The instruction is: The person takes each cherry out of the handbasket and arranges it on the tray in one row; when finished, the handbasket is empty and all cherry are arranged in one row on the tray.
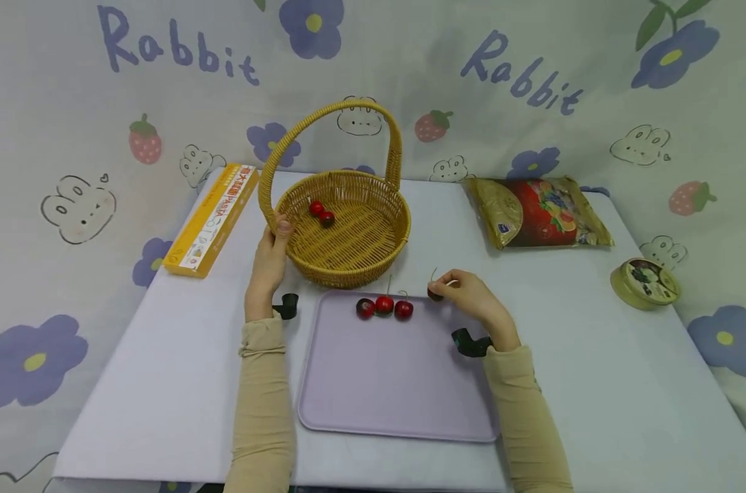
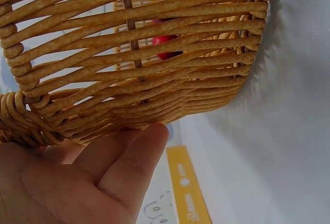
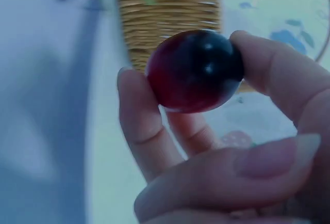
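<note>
With its thumb over the rim, my left hand grips the left side of a yellow wicker basket with a tall arched handle. Two dark red cherries lie inside it. In the left wrist view, fingers rest against the outer weave. My right hand pinches a shiny red-black cherry between thumb and fingertips, over the far right edge of a lilac tray. Three more cherries sit in a row along the tray's far edge, some with stems showing.
A yellow pasta box lies left of the basket. At the back right are a gold and red food bag and a round gold tin. A patterned cloth hangs behind the white table.
</note>
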A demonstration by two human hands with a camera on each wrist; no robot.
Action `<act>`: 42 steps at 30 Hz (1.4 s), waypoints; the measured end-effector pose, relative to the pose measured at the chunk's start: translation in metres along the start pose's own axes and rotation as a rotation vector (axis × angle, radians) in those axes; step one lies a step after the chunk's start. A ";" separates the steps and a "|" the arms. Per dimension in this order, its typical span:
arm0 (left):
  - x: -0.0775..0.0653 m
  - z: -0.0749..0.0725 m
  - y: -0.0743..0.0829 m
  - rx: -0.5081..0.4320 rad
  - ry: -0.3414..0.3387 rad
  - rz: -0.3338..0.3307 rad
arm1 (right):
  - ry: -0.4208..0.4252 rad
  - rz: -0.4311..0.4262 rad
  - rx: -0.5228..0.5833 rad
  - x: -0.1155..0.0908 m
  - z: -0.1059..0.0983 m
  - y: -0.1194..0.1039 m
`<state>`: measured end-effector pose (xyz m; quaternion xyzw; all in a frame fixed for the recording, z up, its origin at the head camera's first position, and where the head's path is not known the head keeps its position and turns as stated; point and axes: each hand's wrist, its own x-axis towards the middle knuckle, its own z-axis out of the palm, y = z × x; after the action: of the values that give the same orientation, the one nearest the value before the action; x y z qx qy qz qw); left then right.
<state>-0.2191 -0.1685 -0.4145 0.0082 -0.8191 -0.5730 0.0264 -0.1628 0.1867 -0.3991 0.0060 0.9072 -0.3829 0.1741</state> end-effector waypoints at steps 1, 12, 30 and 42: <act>0.000 -0.001 -0.001 -0.005 0.005 0.001 | 0.004 0.009 -0.030 -0.001 0.003 0.002; 0.000 -0.002 -0.001 -0.032 0.004 -0.012 | 0.001 0.046 -0.086 -0.007 0.026 0.003; 0.002 0.000 -0.001 -0.036 -0.014 0.001 | -0.079 0.006 -0.002 -0.006 0.020 0.011; 0.002 0.000 -0.001 -0.032 -0.024 0.006 | -0.063 -0.054 -0.053 0.001 0.008 0.009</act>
<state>-0.2209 -0.1695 -0.4156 -0.0016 -0.8100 -0.5862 0.0182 -0.1598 0.1874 -0.4107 -0.0351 0.9109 -0.3635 0.1922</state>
